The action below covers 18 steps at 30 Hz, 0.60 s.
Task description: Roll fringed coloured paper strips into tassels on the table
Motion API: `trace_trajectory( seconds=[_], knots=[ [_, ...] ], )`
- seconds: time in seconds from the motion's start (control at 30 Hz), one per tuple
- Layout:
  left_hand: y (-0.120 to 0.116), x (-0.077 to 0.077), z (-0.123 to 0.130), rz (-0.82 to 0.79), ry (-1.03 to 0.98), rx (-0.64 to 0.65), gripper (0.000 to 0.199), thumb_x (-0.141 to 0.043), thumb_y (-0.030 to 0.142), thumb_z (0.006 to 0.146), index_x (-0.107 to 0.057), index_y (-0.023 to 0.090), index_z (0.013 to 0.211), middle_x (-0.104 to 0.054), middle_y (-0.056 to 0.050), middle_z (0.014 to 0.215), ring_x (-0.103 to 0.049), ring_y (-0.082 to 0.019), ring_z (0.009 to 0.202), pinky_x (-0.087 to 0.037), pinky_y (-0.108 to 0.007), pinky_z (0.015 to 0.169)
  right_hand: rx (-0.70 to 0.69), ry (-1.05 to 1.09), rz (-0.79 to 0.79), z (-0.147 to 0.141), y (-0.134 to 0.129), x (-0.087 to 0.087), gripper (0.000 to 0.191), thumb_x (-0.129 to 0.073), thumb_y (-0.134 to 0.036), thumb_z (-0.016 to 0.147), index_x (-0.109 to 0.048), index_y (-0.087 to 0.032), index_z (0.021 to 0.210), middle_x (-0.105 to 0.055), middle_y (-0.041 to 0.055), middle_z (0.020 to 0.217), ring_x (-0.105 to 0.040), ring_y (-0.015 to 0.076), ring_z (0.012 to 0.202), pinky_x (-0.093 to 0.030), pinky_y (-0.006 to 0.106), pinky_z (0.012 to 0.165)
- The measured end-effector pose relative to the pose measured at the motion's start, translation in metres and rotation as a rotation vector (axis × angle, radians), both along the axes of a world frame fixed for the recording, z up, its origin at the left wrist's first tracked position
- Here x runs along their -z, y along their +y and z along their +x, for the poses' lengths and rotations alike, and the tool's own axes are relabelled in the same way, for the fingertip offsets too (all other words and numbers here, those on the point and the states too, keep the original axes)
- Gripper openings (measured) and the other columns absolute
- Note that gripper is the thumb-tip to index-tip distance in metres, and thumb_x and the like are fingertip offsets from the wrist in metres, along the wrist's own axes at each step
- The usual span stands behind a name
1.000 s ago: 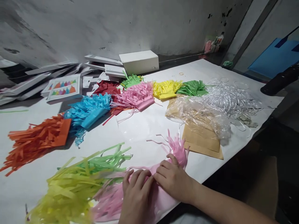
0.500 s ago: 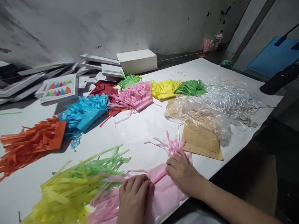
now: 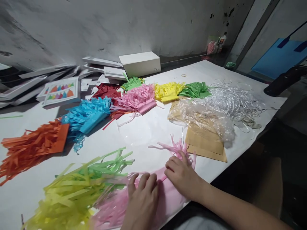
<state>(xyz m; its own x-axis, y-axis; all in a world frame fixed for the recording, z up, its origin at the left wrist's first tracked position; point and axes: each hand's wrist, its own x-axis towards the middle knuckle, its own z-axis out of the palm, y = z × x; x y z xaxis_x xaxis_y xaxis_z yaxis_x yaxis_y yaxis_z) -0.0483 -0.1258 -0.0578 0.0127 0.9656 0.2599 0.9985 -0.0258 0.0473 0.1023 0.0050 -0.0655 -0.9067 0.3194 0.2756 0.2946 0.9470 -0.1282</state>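
Observation:
A sheet of pink fringed tissue paper (image 3: 171,196) lies at the table's near edge, its cut strips spread to the left and at the far right end. Across its middle runs a narrow, darker pink folded or rolled band, mostly covered by my hands. My left hand (image 3: 144,195) presses on the paper with bent fingers, the fingertips hidden behind the knuckles. Close by on the right, my right hand (image 3: 181,174) has its fingers curled over the band, beside the pink fringe (image 3: 178,147). Yellow fringed tissue (image 3: 69,195) and light green strips (image 3: 115,163) lie left of my left hand.
Fringed bundles in orange (image 3: 45,140), blue (image 3: 88,111), pink (image 3: 141,99), yellow (image 3: 169,91) and green (image 3: 196,89) line the table. Brown paper (image 3: 206,142), clear plastic (image 3: 201,115) and white string (image 3: 235,99) lie right. A white box (image 3: 141,64) stands behind.
My right hand has shifted slightly left along the pink paper, closer to my left hand. The left hand's fingers have moved a little farther up over the band, so less of it shows.

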Motion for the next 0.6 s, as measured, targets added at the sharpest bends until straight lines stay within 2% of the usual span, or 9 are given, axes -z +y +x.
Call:
trace_trajectory(
  seconds=[0.07,0.13,0.23,0.33,0.4,0.47,0.53,0.6],
  knots=[
    [0.011,-0.005,-0.001,-0.029,-0.011,-0.004,0.021,-0.059,0.004,0.084,-0.07,0.018,0.075,-0.073,-0.005,0.084,-0.063,-0.027,0.087,-0.034,-0.055,0.1,-0.096,0.037,0.053,0.002,-0.002,0.001,0.013,-0.058,-0.011,0.098,-0.061,-0.019,0.089,-0.064,0.0019,0.094,-0.055,0.0217,0.101,-0.014,0.053,0.12],
    [0.021,-0.01,-0.008,-0.048,-0.035,0.026,0.022,-0.061,0.003,0.081,-0.068,0.02,0.07,-0.07,-0.002,0.077,-0.063,-0.024,0.079,-0.039,-0.05,0.092,-0.136,0.066,0.089,0.002,-0.005,0.003,0.015,-0.052,-0.009,0.099,-0.063,-0.016,0.092,-0.064,0.0034,0.092,-0.055,0.023,0.099,-0.012,0.055,0.121],
    [0.024,-0.012,-0.02,-0.008,-0.065,0.082,0.022,-0.061,0.004,0.083,-0.067,0.023,0.073,-0.071,0.0,0.08,-0.063,-0.022,0.077,-0.041,-0.043,0.081,-0.124,0.171,-0.008,-0.003,-0.008,0.009,0.02,-0.049,-0.005,0.098,-0.064,-0.016,0.09,-0.063,0.0037,0.084,-0.054,0.0227,0.088,-0.022,0.051,0.118],
    [0.014,-0.005,-0.018,0.083,-0.065,0.164,0.018,-0.055,0.012,0.093,-0.069,0.022,0.089,-0.074,-0.005,0.097,-0.065,-0.023,0.088,-0.044,-0.043,0.086,-0.08,0.334,-0.163,-0.011,-0.009,0.012,0.025,-0.048,-0.006,0.097,-0.061,-0.019,0.08,-0.062,0.0023,0.078,-0.054,0.0208,0.079,-0.036,0.045,0.11],
    [0.005,0.004,-0.008,0.117,-0.065,0.243,0.021,-0.049,0.015,0.098,-0.069,0.022,0.096,-0.076,-0.006,0.105,-0.066,-0.023,0.095,-0.048,-0.04,0.091,0.006,0.436,-0.245,-0.016,-0.007,0.009,0.025,-0.049,-0.011,0.098,-0.06,-0.02,0.078,-0.062,0.0014,0.077,-0.056,0.0203,0.078,-0.041,0.044,0.104],
    [-0.002,0.014,0.001,0.12,-0.049,0.271,0.024,-0.046,0.015,0.099,-0.069,0.022,0.102,-0.076,-0.007,0.113,-0.068,-0.022,0.101,-0.053,-0.033,0.088,0.147,0.575,-0.364,-0.016,0.0,0.003,0.021,-0.051,-0.016,0.099,-0.061,-0.021,0.082,-0.065,0.0018,0.081,-0.06,0.0204,0.081,-0.047,0.042,0.094],
    [-0.005,0.025,0.003,0.115,0.001,0.233,0.027,-0.047,0.017,0.098,-0.067,0.022,0.115,-0.073,-0.011,0.123,-0.069,-0.024,0.11,-0.056,-0.032,0.084,0.31,0.747,-0.508,-0.009,0.015,-0.003,0.017,-0.051,-0.021,0.102,-0.063,-0.02,0.09,-0.068,0.0026,0.086,-0.064,0.0194,0.082,-0.052,0.035,0.079],
    [-0.005,0.035,-0.004,0.108,0.046,0.188,0.031,-0.054,0.024,0.096,-0.063,0.022,0.126,-0.071,-0.013,0.131,-0.067,-0.028,0.119,-0.058,-0.037,0.089,0.453,0.95,-0.638,0.008,0.04,-0.007,0.018,-0.05,-0.028,0.105,-0.062,-0.019,0.096,-0.069,0.0019,0.084,-0.066,0.0168,0.075,-0.052,0.028,0.064]
  ],
)
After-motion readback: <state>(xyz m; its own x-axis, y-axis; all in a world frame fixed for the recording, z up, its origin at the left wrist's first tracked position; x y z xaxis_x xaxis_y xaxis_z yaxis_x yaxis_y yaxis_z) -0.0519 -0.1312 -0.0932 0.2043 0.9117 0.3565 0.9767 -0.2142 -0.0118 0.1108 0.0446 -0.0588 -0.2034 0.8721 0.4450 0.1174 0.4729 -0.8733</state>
